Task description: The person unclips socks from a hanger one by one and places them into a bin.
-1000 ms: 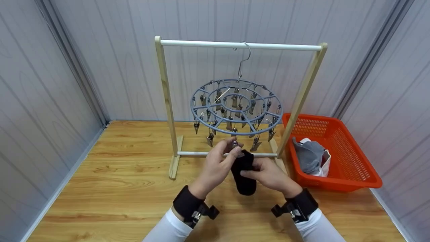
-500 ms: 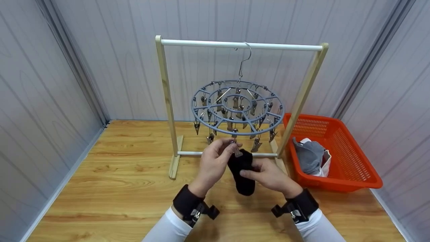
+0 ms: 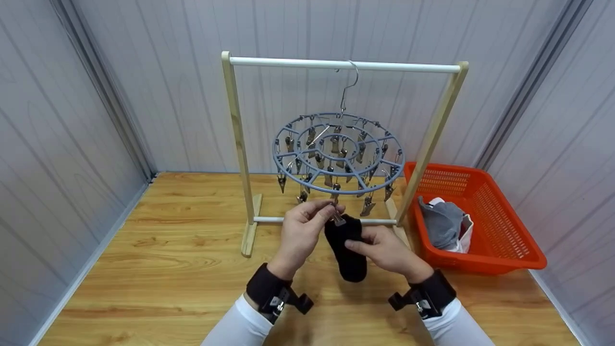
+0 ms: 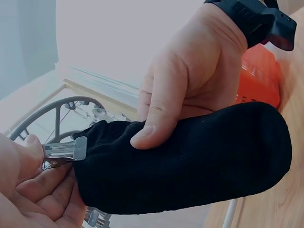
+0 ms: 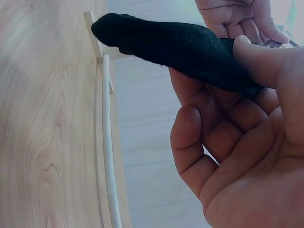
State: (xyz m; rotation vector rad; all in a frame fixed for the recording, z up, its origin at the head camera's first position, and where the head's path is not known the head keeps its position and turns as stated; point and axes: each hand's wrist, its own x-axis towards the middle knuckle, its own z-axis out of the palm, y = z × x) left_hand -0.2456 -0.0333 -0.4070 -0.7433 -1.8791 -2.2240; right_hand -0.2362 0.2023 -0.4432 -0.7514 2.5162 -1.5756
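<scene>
A black sock (image 3: 350,252) hangs toe down below the front of a round grey clip hanger (image 3: 314,185). My right hand (image 3: 389,250) pinches it near the cuff, thumb on the near face and fingers behind. With thumb and fingers my left hand (image 3: 303,230) pinches a metal clip (image 4: 66,148) by its handle end. In the left wrist view the clip's mouth lies over the edge of the cuff. The right wrist view shows the sock (image 5: 166,45) from the side, its toe pointing away from my right palm.
The clip hanger hooks over the white top bar (image 3: 288,63) of a wooden stand, with several metal clips dangling around it. At the right, an orange basket (image 3: 504,221) holds grey cloth (image 3: 439,223) and white cloth. Light panelled walls enclose the wooden table (image 3: 158,269).
My left hand has shifted slightly left and down with the clip, whose mouth now overlaps the sock's cuff. My right hand stays nearly in place, still pinching the sock.
</scene>
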